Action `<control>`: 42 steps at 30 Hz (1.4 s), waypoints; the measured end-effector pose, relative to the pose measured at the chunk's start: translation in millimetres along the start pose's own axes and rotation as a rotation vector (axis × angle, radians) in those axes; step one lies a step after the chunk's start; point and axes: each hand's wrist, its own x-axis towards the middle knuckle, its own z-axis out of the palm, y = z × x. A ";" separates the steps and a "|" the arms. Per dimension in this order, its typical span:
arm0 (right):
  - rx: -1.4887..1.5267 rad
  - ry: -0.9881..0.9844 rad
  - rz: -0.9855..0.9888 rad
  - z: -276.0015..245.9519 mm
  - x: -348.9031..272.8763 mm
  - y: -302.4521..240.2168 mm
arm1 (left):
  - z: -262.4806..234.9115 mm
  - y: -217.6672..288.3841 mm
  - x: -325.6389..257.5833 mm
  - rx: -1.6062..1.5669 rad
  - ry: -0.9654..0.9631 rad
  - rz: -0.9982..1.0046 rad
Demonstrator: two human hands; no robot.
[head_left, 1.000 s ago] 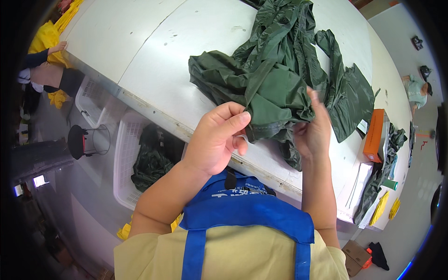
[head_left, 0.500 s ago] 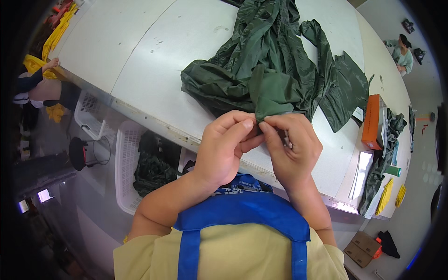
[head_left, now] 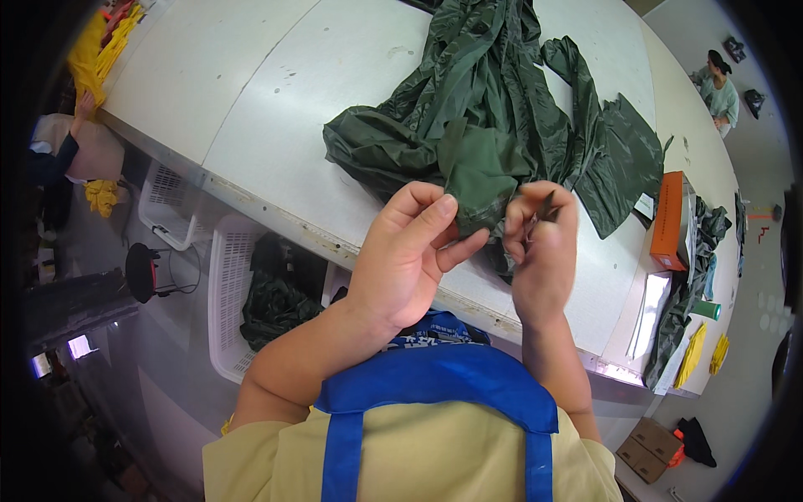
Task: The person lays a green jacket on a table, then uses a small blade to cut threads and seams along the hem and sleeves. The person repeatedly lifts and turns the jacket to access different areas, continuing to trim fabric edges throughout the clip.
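Crumpled dark green garment (head_left: pixel 502 125) lying near the white table's (head_left: pixel 251 92) front edge, bare tabletop stretching left of it, left hand (head_left: pixel 410 251) pinching a fabric fold, right hand (head_left: pixel 542 247) curled shut around its hem, white basket (head_left: pixel 230 293) below the edge holding more green fabric, orange box (head_left: pixel 669 222) at right.

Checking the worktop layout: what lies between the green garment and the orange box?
In the head view, only bare white table separates green garment and orange box.

A long white worktable (head_left: pixel 251 100) stands over white baskets (head_left: pixel 230 284) on grey floor (head_left: pixel 159 402).
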 end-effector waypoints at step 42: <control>-0.189 0.060 0.002 -5.6 -20.0 -1.4 | 8.2 -11.5 0.3 0.018 -0.072 0.098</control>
